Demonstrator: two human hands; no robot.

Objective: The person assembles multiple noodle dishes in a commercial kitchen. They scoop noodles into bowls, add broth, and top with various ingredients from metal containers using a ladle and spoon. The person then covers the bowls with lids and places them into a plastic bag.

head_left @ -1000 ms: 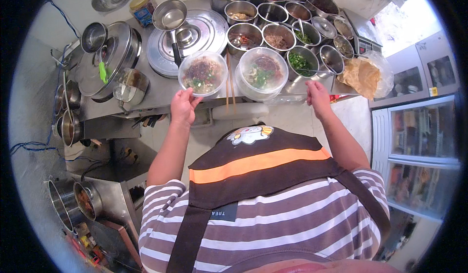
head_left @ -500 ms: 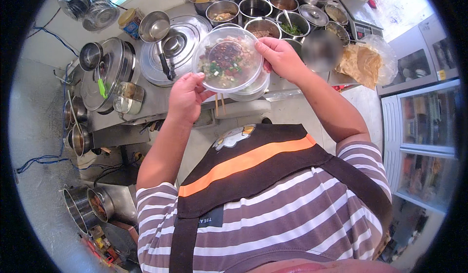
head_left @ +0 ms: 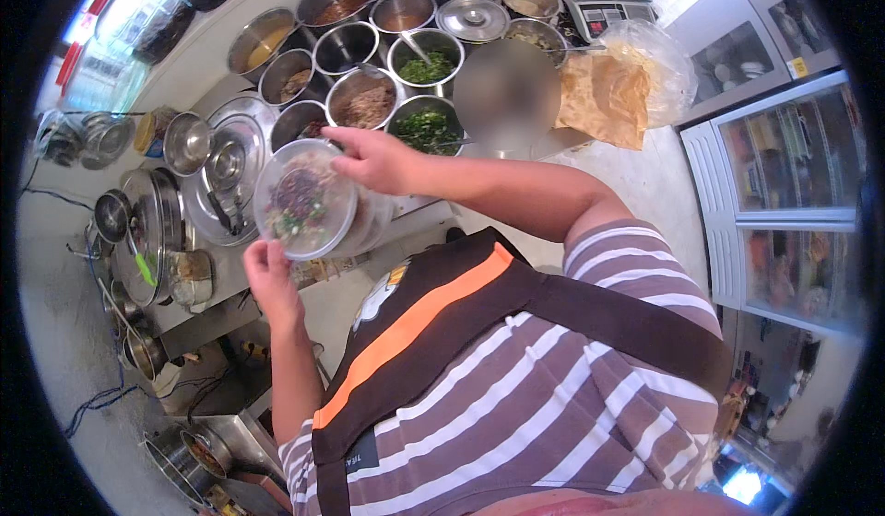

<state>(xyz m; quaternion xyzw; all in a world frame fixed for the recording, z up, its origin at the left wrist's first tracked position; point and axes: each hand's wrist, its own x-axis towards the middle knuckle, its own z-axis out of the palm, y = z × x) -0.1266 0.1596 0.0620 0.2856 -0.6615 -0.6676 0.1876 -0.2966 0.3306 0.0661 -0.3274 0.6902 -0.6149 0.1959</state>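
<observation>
A round, clear plastic takeaway bowl (head_left: pixel 300 205) is between my two hands, above the counter's front edge. Through its translucent top I see chopped green onion, a dark sauce and pale pinkish bits. My left hand (head_left: pixel 272 281) pinches the near-left rim with thumb and fingers. Across from it, my right hand (head_left: pixel 376 161) grips the far-right rim. Partly behind this bowl, another clear container (head_left: pixel 373 221) shows; the held bowl hides much of it.
Beyond my right hand stand steel pots of chopped greens (head_left: pixel 429 134), minced meat (head_left: pixel 362 101) and sauces. A large steel lid (head_left: pixel 253 152) with a ladle lies left of the bowl. Brown paper (head_left: pixel 604 101) and a scale (head_left: pixel 604 14) are at the right, near a glass-door cabinet (head_left: pixel 793 203).
The view has turned, so the counter and pots appear shifted left and tilted. Both hands still hold the bowl, now farther left in the picture.
</observation>
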